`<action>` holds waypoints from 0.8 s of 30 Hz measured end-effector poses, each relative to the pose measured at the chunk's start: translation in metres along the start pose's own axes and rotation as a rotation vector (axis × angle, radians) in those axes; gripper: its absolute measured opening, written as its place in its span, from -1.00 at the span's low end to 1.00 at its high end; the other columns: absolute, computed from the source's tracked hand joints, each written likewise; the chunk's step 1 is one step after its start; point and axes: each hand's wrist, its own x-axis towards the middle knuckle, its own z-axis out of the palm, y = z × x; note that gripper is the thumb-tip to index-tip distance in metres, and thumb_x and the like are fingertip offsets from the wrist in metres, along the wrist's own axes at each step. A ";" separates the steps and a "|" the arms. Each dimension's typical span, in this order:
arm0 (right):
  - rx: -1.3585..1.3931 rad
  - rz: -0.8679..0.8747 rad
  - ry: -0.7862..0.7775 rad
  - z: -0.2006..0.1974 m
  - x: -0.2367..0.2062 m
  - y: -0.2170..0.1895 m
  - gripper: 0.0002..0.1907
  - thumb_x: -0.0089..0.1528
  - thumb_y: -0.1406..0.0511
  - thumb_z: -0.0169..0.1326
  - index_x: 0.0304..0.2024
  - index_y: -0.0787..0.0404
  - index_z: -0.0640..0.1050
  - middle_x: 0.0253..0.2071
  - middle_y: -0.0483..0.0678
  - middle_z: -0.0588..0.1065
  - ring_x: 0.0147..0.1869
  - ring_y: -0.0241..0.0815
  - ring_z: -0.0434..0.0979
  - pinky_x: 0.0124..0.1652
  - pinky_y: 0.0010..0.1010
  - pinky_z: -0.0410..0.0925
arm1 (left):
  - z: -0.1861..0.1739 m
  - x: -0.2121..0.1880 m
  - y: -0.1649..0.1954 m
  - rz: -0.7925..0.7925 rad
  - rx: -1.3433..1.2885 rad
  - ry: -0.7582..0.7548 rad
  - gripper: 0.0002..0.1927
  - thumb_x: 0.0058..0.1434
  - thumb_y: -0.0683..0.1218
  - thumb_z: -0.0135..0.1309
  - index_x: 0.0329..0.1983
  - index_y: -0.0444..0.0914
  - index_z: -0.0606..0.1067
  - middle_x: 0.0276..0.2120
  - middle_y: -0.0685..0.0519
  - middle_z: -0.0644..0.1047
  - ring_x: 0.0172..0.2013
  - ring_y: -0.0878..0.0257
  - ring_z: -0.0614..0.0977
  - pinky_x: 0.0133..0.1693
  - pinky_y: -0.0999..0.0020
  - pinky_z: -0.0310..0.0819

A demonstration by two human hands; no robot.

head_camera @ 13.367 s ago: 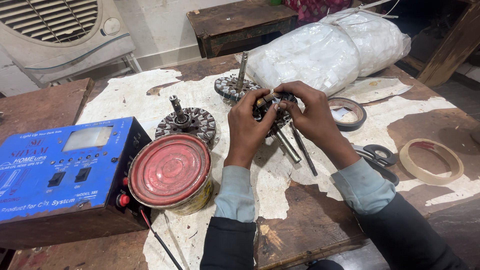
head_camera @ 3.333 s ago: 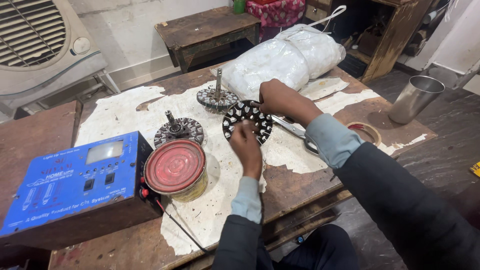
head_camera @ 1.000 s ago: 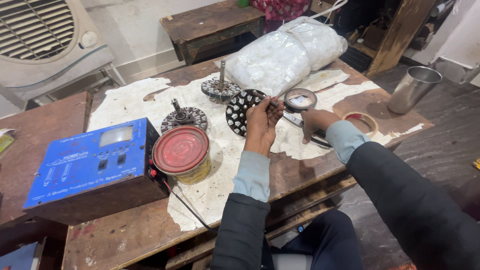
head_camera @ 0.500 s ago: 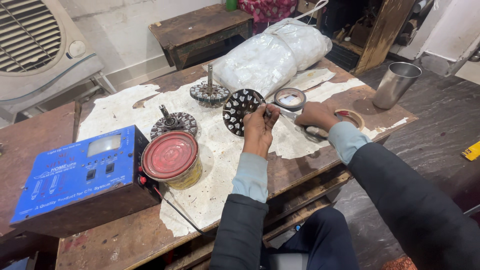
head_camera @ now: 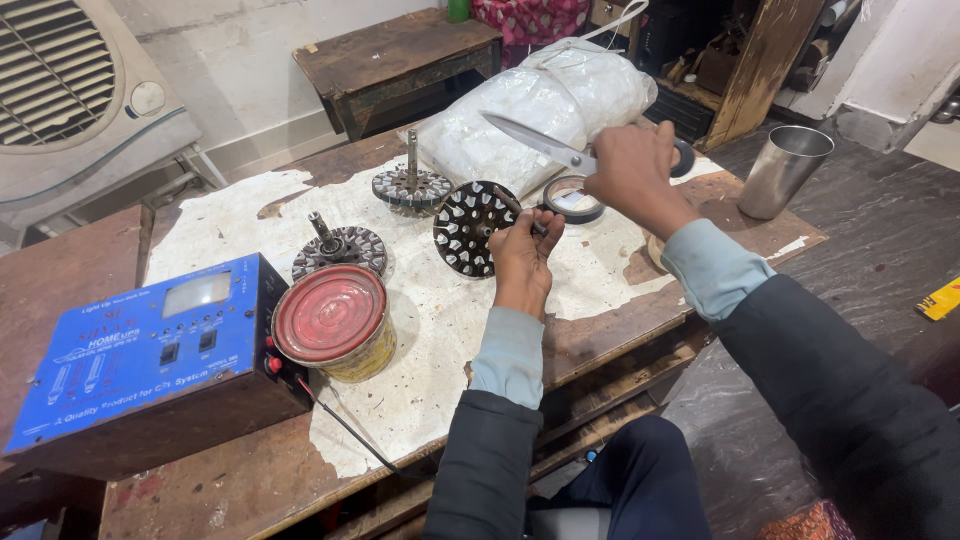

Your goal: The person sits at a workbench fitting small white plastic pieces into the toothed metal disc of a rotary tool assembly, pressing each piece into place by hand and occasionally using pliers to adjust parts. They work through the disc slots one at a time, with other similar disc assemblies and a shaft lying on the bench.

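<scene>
Head view, looking down at a worn wooden desk (head_camera: 640, 325) partly covered by a torn, stained white sheet (head_camera: 420, 320). Nearest the viewer, two arms in dark sleeves with pale blue cuffs reach forward. At the near left sits a blue box-shaped power unit (head_camera: 140, 350) with a small grey display window, black switches and white lettering on its sloping face; a thin black and red cable leaves its right side. Just beside it stands a round yellow tin with a scuffed red lid (head_camera: 335, 318).

Past the tin, the left hand (head_camera: 522, 255) is closed around the shaft of a dark round motor stator (head_camera: 470, 228), a disc ringed with pale slot teeth, held tilted on edge at the middle of the desk. The right hand (head_camera: 630, 172) is raised above the desk to the right, its grip closed on the handles of a pair of steel scissors (head_camera: 545, 143), blades pointing left and only narrowly parted. Below the scissors a roll of tape (head_camera: 573, 198) lies flat on the sheet.

Two more toothed stators with upright shafts rest farther left: one (head_camera: 338, 250) behind the tin, one (head_camera: 411, 187) nearer the back edge. Behind them lies a bulging clear plastic bag of white material (head_camera: 540, 105). A steel tumbler (head_camera: 783, 170) stands beyond the desk's right corner. A small dark wooden bench (head_camera: 395, 55) and a grey air cooler (head_camera: 80, 90) stand farthest away.
</scene>
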 end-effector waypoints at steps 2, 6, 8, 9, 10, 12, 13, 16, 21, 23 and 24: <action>0.034 -0.125 0.094 0.006 -0.004 -0.005 -0.93 0.09 0.32 0.23 -0.36 0.13 0.67 -0.42 0.01 0.58 -0.27 0.08 0.60 -0.15 0.00 0.30 | 0.002 -0.002 0.001 -0.003 -0.014 0.003 -0.82 0.38 -0.26 -0.03 -0.32 -0.50 0.45 -0.40 -0.14 0.55 -0.45 0.14 0.68 -0.29 0.36 0.66; -0.095 -0.266 0.034 0.013 0.000 -0.014 -0.95 0.14 0.31 0.21 -0.35 0.11 0.67 -0.39 0.04 0.57 -0.23 0.09 0.59 -0.21 -0.10 0.35 | 0.002 -0.001 0.013 0.035 -0.042 0.042 -0.82 0.36 -0.27 -0.04 -0.34 -0.50 0.43 -0.41 -0.15 0.55 -0.47 0.13 0.67 -0.33 0.37 0.74; -0.102 -0.310 -0.001 0.008 0.006 -0.016 -0.95 0.10 0.30 0.23 -0.38 0.08 0.68 -0.41 0.03 0.58 -0.20 0.08 0.59 -0.19 -0.10 0.34 | 0.003 0.001 0.019 0.053 -0.064 0.063 -0.83 0.36 -0.28 -0.05 -0.35 -0.49 0.42 -0.41 -0.15 0.55 -0.47 0.13 0.67 -0.33 0.37 0.73; -0.059 -0.332 -0.010 0.003 0.011 -0.017 -0.94 0.08 0.30 0.24 -0.39 0.06 0.68 -0.43 0.02 0.58 -0.19 0.09 0.58 -0.15 -0.09 0.33 | 0.002 0.001 0.022 0.060 -0.049 0.064 -0.83 0.36 -0.28 -0.04 -0.36 -0.48 0.42 -0.42 -0.14 0.54 -0.48 0.13 0.67 -0.34 0.37 0.73; -0.018 -0.353 -0.019 -0.002 0.015 -0.019 -0.93 0.05 0.30 0.25 -0.40 0.03 0.69 -0.45 0.01 0.59 -0.18 0.09 0.58 -0.11 -0.08 0.31 | 0.001 0.001 0.025 0.067 -0.037 0.063 -0.83 0.37 -0.28 -0.03 -0.36 -0.47 0.42 -0.43 -0.13 0.54 -0.48 0.13 0.66 -0.34 0.37 0.74; -0.030 -0.400 -0.075 -0.011 0.023 -0.025 -0.91 0.08 0.26 0.25 -0.36 0.06 0.67 -0.45 -0.01 0.59 -0.21 0.07 0.60 -0.07 -0.08 0.29 | -0.005 0.003 0.035 0.064 -0.046 0.066 -0.82 0.37 -0.27 -0.03 -0.36 -0.47 0.43 -0.43 -0.12 0.54 -0.48 0.14 0.65 -0.34 0.37 0.73; -0.036 -0.424 -0.102 -0.013 0.025 -0.028 -0.89 0.09 0.24 0.26 -0.34 0.07 0.66 -0.45 -0.02 0.60 -0.22 0.06 0.61 -0.05 -0.08 0.27 | -0.009 0.004 0.041 0.053 -0.067 0.071 -0.82 0.37 -0.26 -0.04 -0.35 -0.47 0.44 -0.43 -0.12 0.54 -0.48 0.14 0.65 -0.35 0.38 0.73; -0.054 -0.518 -0.058 -0.010 0.026 -0.050 -0.87 0.13 0.26 0.22 -0.24 0.03 0.63 -0.45 -0.04 0.60 -0.28 0.05 0.61 -0.12 -0.05 0.25 | -0.022 0.010 0.058 0.002 -0.125 0.114 -0.83 0.37 -0.26 -0.04 -0.32 -0.48 0.46 -0.43 -0.10 0.55 -0.46 0.15 0.67 -0.39 0.41 0.69; -0.156 -0.532 -0.070 0.002 0.033 -0.075 -0.86 0.14 0.17 0.21 -0.28 0.00 0.61 -0.44 -0.03 0.59 -0.32 0.04 0.62 -0.10 -0.05 0.24 | -0.026 0.019 0.060 -0.001 -0.100 0.093 -0.85 0.35 -0.26 -0.03 -0.30 -0.48 0.45 -0.43 -0.12 0.56 -0.45 0.12 0.67 -0.42 0.43 0.66; -0.153 -0.508 -0.052 0.005 0.037 -0.079 -0.93 0.16 0.22 0.17 -0.30 -0.02 0.62 -0.44 -0.05 0.60 -0.32 0.01 0.63 -0.07 -0.07 0.25 | -0.024 0.022 0.060 -0.010 -0.092 0.106 -0.84 0.36 -0.25 -0.06 -0.29 -0.48 0.44 -0.42 -0.13 0.57 -0.44 0.12 0.68 -0.42 0.43 0.67; -0.152 -0.486 -0.044 0.007 0.037 -0.080 -0.95 0.20 0.26 0.13 -0.31 -0.02 0.61 -0.45 -0.06 0.60 -0.32 -0.01 0.63 -0.05 -0.08 0.25 | -0.023 0.023 0.061 -0.025 -0.103 0.110 -0.85 0.36 -0.26 -0.05 -0.28 -0.49 0.45 -0.42 -0.13 0.57 -0.44 0.12 0.68 -0.42 0.44 0.67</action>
